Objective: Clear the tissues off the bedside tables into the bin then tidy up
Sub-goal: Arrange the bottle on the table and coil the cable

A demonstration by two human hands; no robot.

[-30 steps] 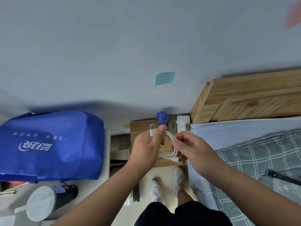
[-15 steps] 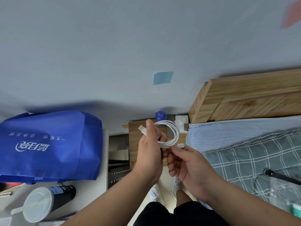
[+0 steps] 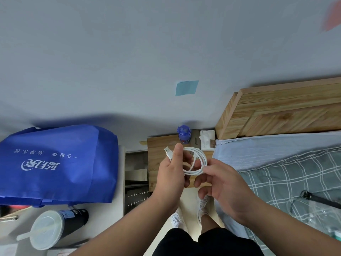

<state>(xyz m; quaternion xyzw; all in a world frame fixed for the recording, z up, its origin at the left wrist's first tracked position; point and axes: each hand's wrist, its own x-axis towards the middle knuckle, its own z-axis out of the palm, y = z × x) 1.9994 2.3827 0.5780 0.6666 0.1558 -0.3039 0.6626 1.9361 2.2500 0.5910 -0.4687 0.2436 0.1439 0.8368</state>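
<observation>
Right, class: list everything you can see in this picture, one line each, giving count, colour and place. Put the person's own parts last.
cable: 1, white, coiled, held in both hands above the bedside table
bedside table: 1, wood, between desk and bed
bottle: 1, blue, back of the bedside table
tissues: 1 pack, white, bedside table's back right corner
sticky note: 1, light blue, on the wall
headboard: 1, wood, right
blanket: 1, grey check, on the bed
bag: 1, blue with white print, on the desk, left
cup: 1, black with pale lid, lying lower left
shoes: 2, white, on the floor
left hand: 1, pinching the cable near its plug
right hand: 1, at the coil's right side
</observation>
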